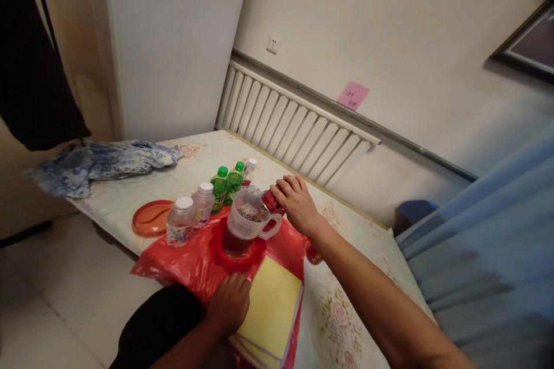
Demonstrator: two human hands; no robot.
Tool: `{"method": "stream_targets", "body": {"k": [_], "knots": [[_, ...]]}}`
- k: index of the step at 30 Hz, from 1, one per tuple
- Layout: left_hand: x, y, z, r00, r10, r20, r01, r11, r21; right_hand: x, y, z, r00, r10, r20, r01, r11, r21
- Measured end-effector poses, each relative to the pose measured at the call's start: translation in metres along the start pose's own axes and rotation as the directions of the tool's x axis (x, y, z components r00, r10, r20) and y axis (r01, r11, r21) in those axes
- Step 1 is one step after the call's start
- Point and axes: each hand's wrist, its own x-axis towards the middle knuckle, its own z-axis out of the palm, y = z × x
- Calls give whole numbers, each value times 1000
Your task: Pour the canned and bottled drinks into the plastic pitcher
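Note:
My right hand (pixel 296 202) is wrapped round a red drink can (pixel 272 202), tipped over the rim of a clear plastic jug (pixel 242 228). Dark brown liquid with foam on top fills part of the jug, whose handle faces right. Under the jug is a red scalloped plate (pixel 223 256) on a red plastic bag (pixel 182 265). My left hand (pixel 229 302) rests just in front of the plate, fingers lying on the bag beside a folded yellow cloth (pixel 274 300). A second red can (pixel 314 255) is partly hidden by my right forearm.
Left of the jug stand two clear white-capped bottles (pixel 179 222), two green bottles (pixel 219 187) and a small white-capped bottle (pixel 250 172). An orange lid (pixel 151 219) and blue patterned cloth (pixel 116 161) lie on the flowered table cover (pixel 341 311). Behind is a radiator (pixel 285 121).

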Motion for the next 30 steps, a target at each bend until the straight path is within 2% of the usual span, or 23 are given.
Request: {"method": "stream_targets", "body": {"k": [12,21,30], "knots": [[-2,1,3,998,12,-55,-12,1000,7,-1,0,2,1000,-4,3,4,999,-40],[-1,2,0,1000,-5,-31,5,1000,9,-3,0,7,1000,8,-2,-8,1000,-26],[-1,0,3,998,18,-57,-17,1000,14,-7,0,16,996,86,-26,-84,995,48]]}}
